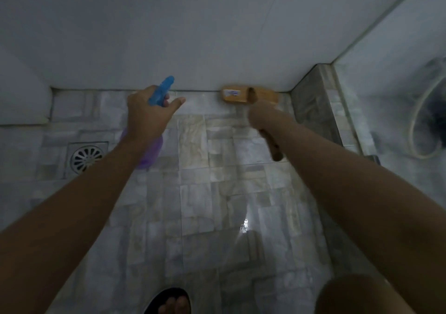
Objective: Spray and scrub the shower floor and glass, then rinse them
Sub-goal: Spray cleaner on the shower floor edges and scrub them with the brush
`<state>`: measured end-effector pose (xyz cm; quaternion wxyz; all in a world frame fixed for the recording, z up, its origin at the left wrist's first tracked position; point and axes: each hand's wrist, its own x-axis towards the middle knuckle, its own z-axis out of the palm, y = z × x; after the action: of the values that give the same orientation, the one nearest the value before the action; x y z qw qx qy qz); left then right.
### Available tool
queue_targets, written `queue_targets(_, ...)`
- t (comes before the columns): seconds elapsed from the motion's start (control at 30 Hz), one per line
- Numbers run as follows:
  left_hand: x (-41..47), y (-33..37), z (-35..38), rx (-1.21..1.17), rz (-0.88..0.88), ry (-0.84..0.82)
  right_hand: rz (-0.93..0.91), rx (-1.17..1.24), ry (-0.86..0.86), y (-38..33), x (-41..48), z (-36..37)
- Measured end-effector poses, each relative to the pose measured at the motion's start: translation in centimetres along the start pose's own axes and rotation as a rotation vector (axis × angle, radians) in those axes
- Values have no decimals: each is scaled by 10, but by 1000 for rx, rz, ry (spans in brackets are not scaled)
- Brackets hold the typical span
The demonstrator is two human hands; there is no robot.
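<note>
My left hand [147,113] grips a spray bottle [161,94] with a blue trigger head and a purple body that shows below my wrist. The nozzle points toward the far wall. My right hand [264,118] holds the handle of a wooden scrub brush [249,95]. The brush head lies on the tiled shower floor [205,193] against the base of the far wall. The handle end sticks out below my right forearm. A glass panel [391,60] stands at the right.
A round metal floor drain [87,159] sits in the floor at the left. A stone kerb [313,101] runs under the glass, and a white hose [420,120] shows behind it. My foot in a dark sandal [169,301] is at the bottom edge. The floor looks wet.
</note>
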<state>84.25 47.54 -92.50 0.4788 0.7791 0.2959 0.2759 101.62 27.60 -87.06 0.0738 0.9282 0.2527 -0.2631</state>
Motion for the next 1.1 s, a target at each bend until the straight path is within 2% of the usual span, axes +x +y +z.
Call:
queue_targets(0.07, -3, 0, -6, -31, -2, 12, 144, -85, -16, 22, -6, -8)
queue_targets(0.13, -5, 1, -9, -44, 4, 11, 95, -199, -92, 9, -7, -14)
queue_targets(0.2, -6, 3, -7, -23, 19, 1, -11, -227, -81, -24, -3, -11)
queue_targets(0.27, -5, 5, -3, 22, 40, 0, -112, -147, -42, -56, -2, 0)
queue_targets(0.37, -5, 5, -3, 44, 51, 4, -131, -70, -72, -64, 2, -1)
queue_targets(0.43, -7, 5, -6, 38, 67, 0, -71, -61, -99, -37, 4, -5)
queue_targets(0.5, -10, 3, -11, 33, 84, 17, 93, -64, -152, -11, 1, -8)
queue_targets(0.57, -12, 1, -14, 27, 95, 23, 130, -67, -154, -4, -2, -8)
queue_targets(0.67, -12, 1, -13, 47, 105, 22, -16, -88, -98, -38, 1, -2)
queue_targets(0.73, -10, 2, -12, 69, 103, 27, -88, -10, -11, -65, -2, 1)
queue_targets(0.83, -11, 6, -12, 98, 121, 12, -144, -71, -60, -57, 3, 5)
queue_targets(1.0, -19, 8, -17, 88, 154, 12, 113, -226, -114, 4, -5, -4)
queue_targets(1.03, -20, 7, -18, 87, 159, 16, 119, -211, -113, -3, -9, -7)
queue_targets(1.1, -23, 7, -17, 92, 151, 17, 14, -125, -34, -40, -13, -5)
